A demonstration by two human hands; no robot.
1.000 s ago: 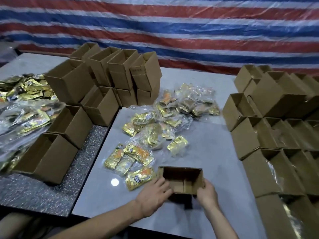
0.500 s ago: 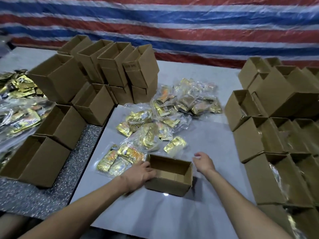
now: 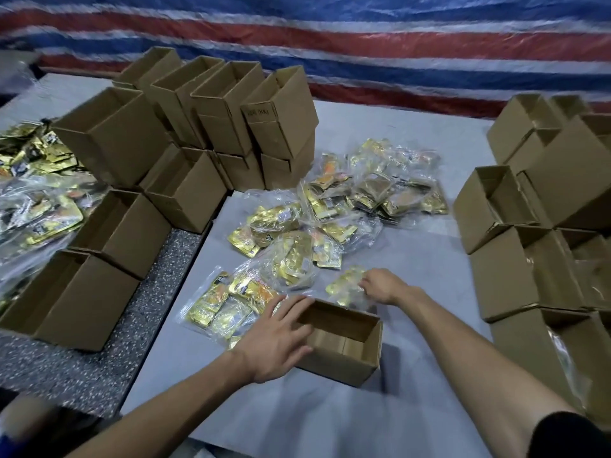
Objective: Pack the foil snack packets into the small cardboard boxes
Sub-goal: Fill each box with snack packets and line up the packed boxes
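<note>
A small open cardboard box (image 3: 344, 355) stands upright on the grey table in front of me, with nothing inside it. My left hand (image 3: 277, 338) rests on its left wall, fingers spread. Just beyond the box, my right hand (image 3: 383, 285) has its fingers on a gold foil packet in clear wrap (image 3: 345, 285) lying on the table. More gold foil packets in clear bags (image 3: 297, 233) lie scattered in a pile behind it, and a few (image 3: 228, 302) lie left of the box.
Stacks of open cardboard boxes (image 3: 211, 120) stand at the back left and several more boxes (image 3: 535, 226) along the right side. Another heap of foil packets (image 3: 36, 200) lies at the far left. A striped tarp hangs behind the table (image 3: 413, 133).
My right hand has left the box and reached forward to a foil packet. The box now stands upright on the table, and my left hand has shifted onto its left wall.
</note>
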